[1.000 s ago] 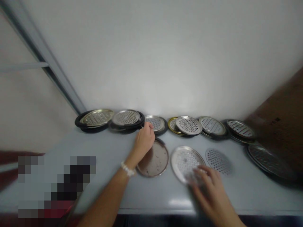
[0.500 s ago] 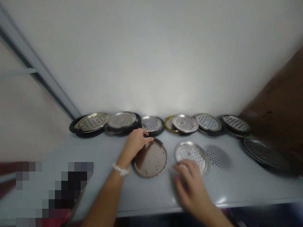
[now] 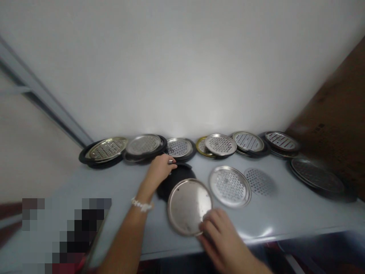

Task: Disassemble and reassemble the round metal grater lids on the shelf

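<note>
A round metal plate (image 3: 189, 207), smooth and shiny, is tilted near the table's front, with my right hand (image 3: 212, 236) closed on its lower right rim. Behind it a round black piece (image 3: 173, 179) lies partly covered by the plate. My left hand (image 3: 162, 167) pinches the upper left edge of that black piece. To the right rests a silver perforated disc (image 3: 230, 186), touched by neither hand. A loose perforated grey disc or its shadow (image 3: 261, 182) shows beside it; I cannot tell which.
Stacks of perforated discs on black rings line the wall, from the far-left stack (image 3: 110, 149) to the right one (image 3: 282, 142). A dark stack (image 3: 318, 177) sits at the right by a brown cardboard surface (image 3: 330, 114). The grey table (image 3: 299, 220) has its edge in front.
My right hand has moved left from the perforated disc and taken hold of the smooth plate. The plate has shifted toward me and right, uncovering the black piece. My left hand stays near that piece's edge.
</note>
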Demonstrator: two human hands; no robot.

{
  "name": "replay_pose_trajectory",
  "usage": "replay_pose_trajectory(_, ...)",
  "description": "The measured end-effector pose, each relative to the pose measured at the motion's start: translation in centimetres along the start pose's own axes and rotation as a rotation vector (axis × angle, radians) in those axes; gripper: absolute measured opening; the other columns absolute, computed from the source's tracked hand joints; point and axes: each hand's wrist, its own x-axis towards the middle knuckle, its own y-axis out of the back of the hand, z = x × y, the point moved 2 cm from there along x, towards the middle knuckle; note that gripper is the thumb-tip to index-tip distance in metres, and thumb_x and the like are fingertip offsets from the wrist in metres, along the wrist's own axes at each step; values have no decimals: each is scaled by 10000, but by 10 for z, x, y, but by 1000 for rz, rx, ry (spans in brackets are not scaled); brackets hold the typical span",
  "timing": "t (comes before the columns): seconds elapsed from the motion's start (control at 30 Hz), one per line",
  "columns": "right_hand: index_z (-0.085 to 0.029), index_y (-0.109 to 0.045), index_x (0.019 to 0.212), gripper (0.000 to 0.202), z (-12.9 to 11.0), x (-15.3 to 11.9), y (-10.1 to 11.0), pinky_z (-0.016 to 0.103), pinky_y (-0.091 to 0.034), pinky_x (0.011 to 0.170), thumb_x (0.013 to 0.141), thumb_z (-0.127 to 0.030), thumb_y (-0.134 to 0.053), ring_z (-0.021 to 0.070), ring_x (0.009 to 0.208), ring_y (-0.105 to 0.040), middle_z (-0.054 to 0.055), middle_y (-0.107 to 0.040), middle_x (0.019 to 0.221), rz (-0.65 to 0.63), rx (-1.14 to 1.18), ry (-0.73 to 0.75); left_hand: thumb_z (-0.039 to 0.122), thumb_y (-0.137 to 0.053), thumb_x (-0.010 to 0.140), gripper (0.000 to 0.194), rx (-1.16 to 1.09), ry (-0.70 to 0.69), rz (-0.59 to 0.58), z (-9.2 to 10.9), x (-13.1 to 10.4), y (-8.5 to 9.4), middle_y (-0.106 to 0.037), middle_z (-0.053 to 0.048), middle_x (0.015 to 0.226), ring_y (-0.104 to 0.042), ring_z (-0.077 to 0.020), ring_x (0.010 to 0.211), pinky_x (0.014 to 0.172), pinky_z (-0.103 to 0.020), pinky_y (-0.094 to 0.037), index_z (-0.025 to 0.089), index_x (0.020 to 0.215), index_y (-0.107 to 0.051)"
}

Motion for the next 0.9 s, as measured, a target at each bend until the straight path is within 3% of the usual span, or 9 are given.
replay_pose_trajectory(0.23, -213, -561, 1006, 160, 16, -41, 24, 338, -565, 760, 869, -185, -638, 224, 888, -645, 72, -669, 963, 65, -74, 147, 104, -538, 862, 351, 166, 50, 72, 3, -10, 5, -744, -142, 1158, -689, -312, 1090, 933, -377, -515, 203, 1125, -748)
replay_pose_trajectory(0.43, -234, -584, 1178, 285, 33, -54, 43, 399, -567, 975, 898, -200, -627, 278, 1205, -618, 109, -677, 1158, 78, -89, 10, 84, -436, 861, 419, 151, 94, 146, 7, -9, 8, -740, -128, 1162, -691, -317, 1069, 903, -387, -522, 207, 1109, -751)
replay_pose_trajectory(0.6, -248, -601, 1235, 284, 40, -37, 58, 444, -510, 1082, 953, -217, -584, 266, 1343, -521, 96, -656, 1288, 69, -87, -132, 168, -517, 865, 295, 34, -87, 149, 28, -9, -4, -765, -98, 1075, -698, -262, 1028, 932, -323, -502, 194, 1025, -764)
replay_pose_trajectory(0.7, -256, -581, 1301, 343, 47, -30, 62, 463, -482, 1107, 970, -187, -521, 254, 1360, -502, 97, -610, 1373, 99, -87, -132, 267, -537, 911, 249, 41, -164, 105, 45, -14, -16, -760, -100, 1043, -700, -260, 992, 895, -320, -504, 197, 991, -762)
replay_pose_trajectory(0.8, -252, -562, 1318, 350, 68, -33, 68, 500, -480, 1090, 976, -210, -497, 272, 1338, -507, 120, -553, 1418, 191, -141, -187, 337, -553, 932, 251, 70, -234, 43, 58, -21, -27, -745, -107, 1012, -699, -266, 976, 858, -319, -504, 201, 962, -762)
replay_pose_trajectory(0.9, -229, -573, 1252, 289, 101, -45, 81, 564, -479, 1040, 979, -294, -505, 303, 1242, -551, 142, -569, 1329, 348, -274, -327, 335, -534, 951, 269, 147, -263, 9, 63, -26, -33, -733, -122, 987, -707, -281, 948, 811, -333, -512, 179, 930, -752)
